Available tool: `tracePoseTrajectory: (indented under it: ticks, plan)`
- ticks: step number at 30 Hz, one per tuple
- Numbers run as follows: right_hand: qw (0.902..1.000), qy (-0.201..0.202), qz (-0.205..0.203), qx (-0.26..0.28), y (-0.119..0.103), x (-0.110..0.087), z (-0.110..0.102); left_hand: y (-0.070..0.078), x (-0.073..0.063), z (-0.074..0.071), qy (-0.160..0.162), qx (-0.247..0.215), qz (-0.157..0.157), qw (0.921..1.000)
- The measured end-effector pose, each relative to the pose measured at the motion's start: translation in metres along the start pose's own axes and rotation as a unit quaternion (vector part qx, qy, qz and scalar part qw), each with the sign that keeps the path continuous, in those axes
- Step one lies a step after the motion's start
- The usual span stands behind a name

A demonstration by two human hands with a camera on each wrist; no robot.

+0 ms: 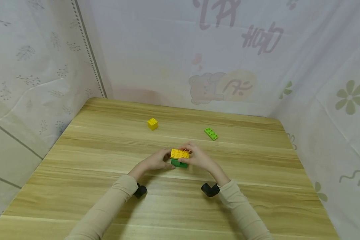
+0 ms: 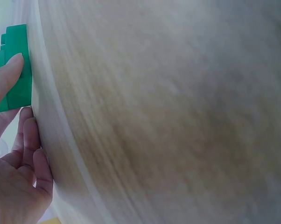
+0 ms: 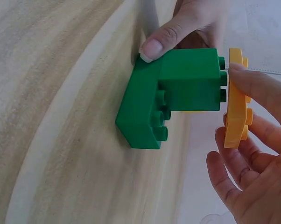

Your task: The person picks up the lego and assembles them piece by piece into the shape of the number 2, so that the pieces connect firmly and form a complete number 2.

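On a wood-grained desk (image 1: 258,166), a person's left hand (image 1: 158,160) holds a long green plastic brick (image 3: 138,102) at one end, the thumb laid along its side; that grip is narrowed to the brick's width, the remaining fingers bent loosely beside it. A shorter green block with studs on top (image 3: 189,79) sits on the long brick at the held end, leaving the studs at the other end bare. Right above the shorter block, the right hand (image 1: 199,157) pinches a flat orange-yellow studded plate (image 1: 180,153) between thumb and fingers, its grip just wide enough for the plate; the right wrist view shows a thin gap between plate and block studs. Farther back on the desk stand a yellow cube-shaped brick (image 1: 152,124), toward the left, and a flat lime-green studded plate (image 1: 211,133), toward the right. Beige sleeves (image 1: 105,210) cover both forearms.
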State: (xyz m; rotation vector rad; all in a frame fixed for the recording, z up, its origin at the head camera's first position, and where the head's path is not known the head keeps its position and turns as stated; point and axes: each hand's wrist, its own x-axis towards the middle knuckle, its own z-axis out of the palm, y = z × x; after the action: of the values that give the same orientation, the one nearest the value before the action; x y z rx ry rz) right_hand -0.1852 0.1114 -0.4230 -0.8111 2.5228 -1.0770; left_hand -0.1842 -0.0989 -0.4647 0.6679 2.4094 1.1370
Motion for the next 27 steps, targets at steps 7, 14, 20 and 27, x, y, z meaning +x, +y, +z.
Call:
tracePoseTrajectory:
  ticks: [7, 14, 20, 27]
  plan:
    - [1.0, 0.001, -0.001, 0.005, 0.0016, -0.0007, 0.0032, -0.0018, 0.0011, 0.0012, -0.002, -0.004, 0.001, 1.0]
    - [0.9999, -0.002, 0.006, 0.012, 0.0024, -0.0003, 0.0014, -0.0023, 0.0015, 0.0004, 0.0, -0.01, 0.003, 0.9999]
    - [0.9998, -0.007, 0.018, 0.004, 0.0042, 0.001, -0.0012, -0.0024, 0.0025, 0.0003, 0.0, -0.006, 0.002, 1.0]
    - [0.9996, -0.021, 0.01, -0.017, 0.0002, 0.0022, -0.0038, -0.0032, 0.0019, 0.0012, -0.002, -0.007, 0.003, 1.0]
